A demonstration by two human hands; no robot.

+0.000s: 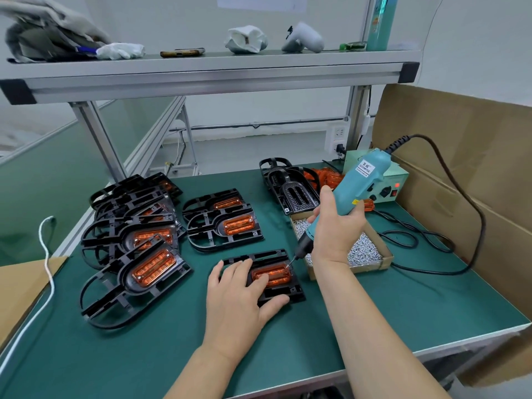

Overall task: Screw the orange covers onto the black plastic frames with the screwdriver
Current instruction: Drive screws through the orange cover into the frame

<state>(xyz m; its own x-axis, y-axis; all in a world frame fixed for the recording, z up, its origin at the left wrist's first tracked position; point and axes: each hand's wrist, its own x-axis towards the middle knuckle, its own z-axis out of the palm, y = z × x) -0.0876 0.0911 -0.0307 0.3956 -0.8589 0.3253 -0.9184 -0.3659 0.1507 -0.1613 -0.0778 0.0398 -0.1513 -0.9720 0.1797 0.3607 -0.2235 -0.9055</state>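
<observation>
A black plastic frame (283, 295) lies at the middle of the green mat with an orange cover (277, 274) seated in it. My left hand (239, 300) lies flat on the frame's left part, fingers spread, pressing it down. My right hand (335, 228) grips the teal electric screwdriver (357, 185), tilted with its cord end up and to the right. The bit tip (289, 262) touches the cover's upper right corner.
Several frames with orange covers fitted (138, 249) lie stacked at the left and centre. Bare frames and loose orange covers (290, 185) are piled at the back. A cardboard tray of screws (364, 251) sits beside my right hand, a power supply box (388, 180) behind it, its cable looping right.
</observation>
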